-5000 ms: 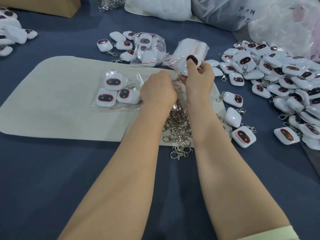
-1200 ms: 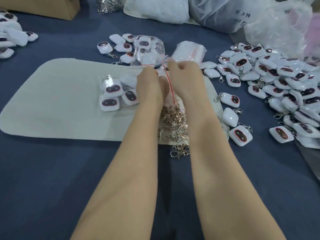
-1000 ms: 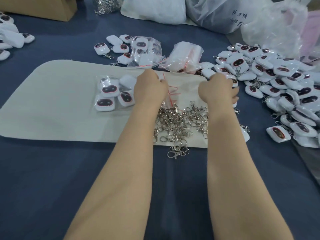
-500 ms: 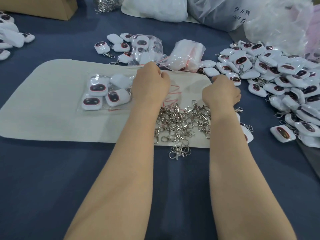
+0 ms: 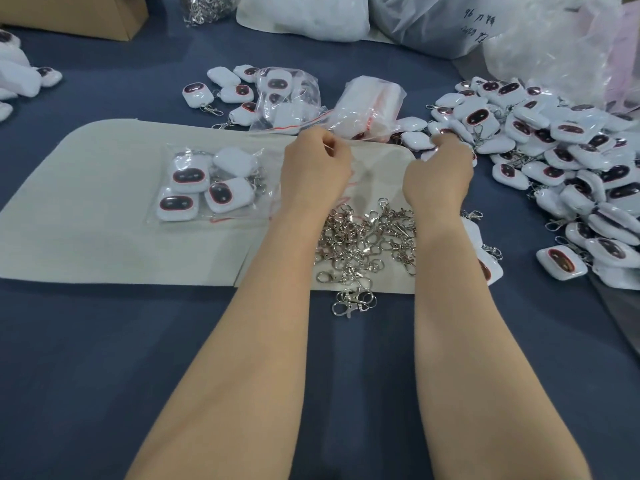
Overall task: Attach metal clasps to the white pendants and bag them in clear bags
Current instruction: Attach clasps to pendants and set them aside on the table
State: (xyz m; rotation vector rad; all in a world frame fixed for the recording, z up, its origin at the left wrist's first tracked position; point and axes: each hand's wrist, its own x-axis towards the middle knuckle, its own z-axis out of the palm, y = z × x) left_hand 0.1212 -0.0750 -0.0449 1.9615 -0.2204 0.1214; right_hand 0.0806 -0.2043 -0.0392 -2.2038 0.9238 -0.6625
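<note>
Left hand [image 5: 315,171] pinching clear bag [image 5: 362,173], right hand [image 5: 438,178] grip unclear, grey sack [image 5: 433,27] handwritten "96"

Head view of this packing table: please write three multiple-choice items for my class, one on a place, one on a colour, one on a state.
1. The loose metal clasps lie mostly
A. on the beige mat, between the forearms
B. inside a cardboard box
C. atop the pendant heap

2. The table cover is
A. red
B. dark blue
C. green

3. The left hand has its fingers
A. spread flat
B. out of view
C. curled

Answers: 1 A, the pile sits at the mat's near edge between the arms; 2 B, blue shows all round the mat; 3 C, bent knuckles pinch the clear bag.
</note>
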